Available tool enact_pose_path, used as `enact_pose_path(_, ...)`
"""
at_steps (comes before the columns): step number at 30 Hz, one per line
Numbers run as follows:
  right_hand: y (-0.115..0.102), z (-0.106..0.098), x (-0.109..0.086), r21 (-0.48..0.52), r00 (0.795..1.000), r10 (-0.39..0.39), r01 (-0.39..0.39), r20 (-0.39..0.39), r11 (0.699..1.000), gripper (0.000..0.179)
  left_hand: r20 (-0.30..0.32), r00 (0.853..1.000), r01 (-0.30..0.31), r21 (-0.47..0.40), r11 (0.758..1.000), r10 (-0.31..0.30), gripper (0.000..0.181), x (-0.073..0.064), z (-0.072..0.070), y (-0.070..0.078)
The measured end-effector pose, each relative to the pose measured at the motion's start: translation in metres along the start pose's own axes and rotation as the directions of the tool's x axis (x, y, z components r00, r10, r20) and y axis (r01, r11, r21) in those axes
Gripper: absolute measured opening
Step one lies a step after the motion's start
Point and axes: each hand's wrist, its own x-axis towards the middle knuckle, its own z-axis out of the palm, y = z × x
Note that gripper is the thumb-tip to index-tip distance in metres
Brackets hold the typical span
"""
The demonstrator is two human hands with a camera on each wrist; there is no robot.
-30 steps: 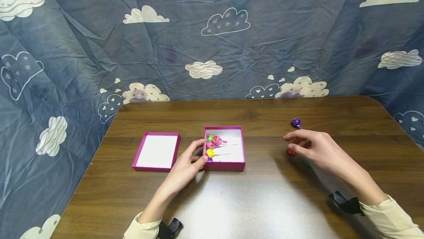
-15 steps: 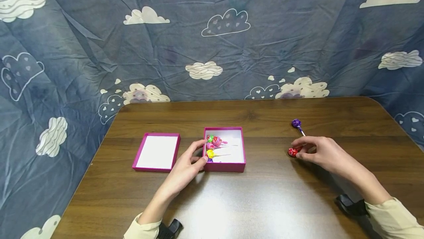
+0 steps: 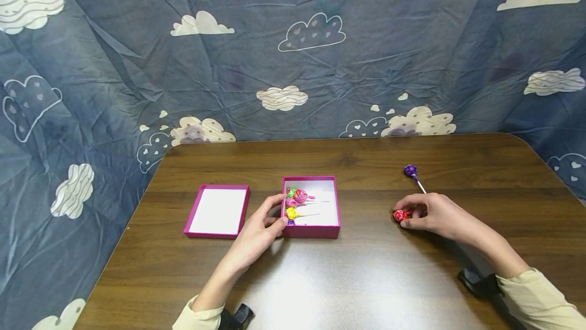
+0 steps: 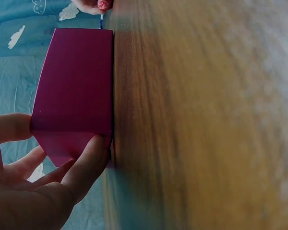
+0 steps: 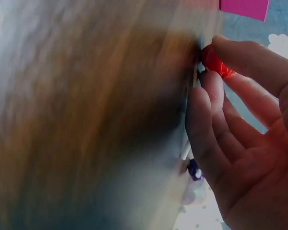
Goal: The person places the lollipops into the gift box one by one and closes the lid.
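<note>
I judged the filling of the box (image 3: 316,232) to be well along, though unfinished. Its inside was in full use on the left: I made out a yellow lollipop (image 3: 291,213), a pink lollipop (image 3: 300,196) and a green one (image 3: 290,191) with their heads toward the left wall and sticks pointing right. A bit of purple showed by the near corner; the heads crowded together, so I could not count them surely.

Two lollipops were outside, to the right. My right hand (image 3: 439,216) had thumb and fingers closed in a pinch about the red lollipop (image 3: 400,216), well apart from the box; whether its head was off the worktop (image 3: 366,167) I could not tell, and its stick was mostly hidden. The purple lollipop (image 3: 410,171) lay untouched just beyond that hand, stick slanting toward it.

My left hand (image 3: 254,233) rested against the left end of the box, thumb and fingers spread apart, tips touching the wall and rim; I took it to be steadying the box.

As I read it, the red and purple pieces were what was left to put in. The lid (image 3: 217,211) sat off, white inside upward, left of the box; covering had not been done.
</note>
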Motion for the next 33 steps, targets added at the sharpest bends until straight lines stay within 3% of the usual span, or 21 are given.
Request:
enact_pose_path(15, -0.025, 0.016, 0.001, 0.021, 0.985, -0.026, 0.030, -0.172, 0.999, 0.019, 0.003, 1.000, -0.001, 0.000, 1.000, 0.001, 0.051, 0.001, 0.001, -0.001)
enact_pose_path(19, -0.034, 0.018, 0.003, 0.014, 0.974, -0.068, 0.072, -0.215, 0.997, 0.019, 0.002, 1.000, 0.006, 0.007, 1.000, -0.006, 0.052, 0.000, 0.001, -0.001)
enact_pose_path(33, -0.067, 0.019, 0.014, 0.122, 0.964, -0.156, 0.185, -0.215, 0.975, 0.025, -0.005, 1.000, 0.006, 0.006, 1.000, -0.006, 0.052, -0.001, 0.001, 0.001)
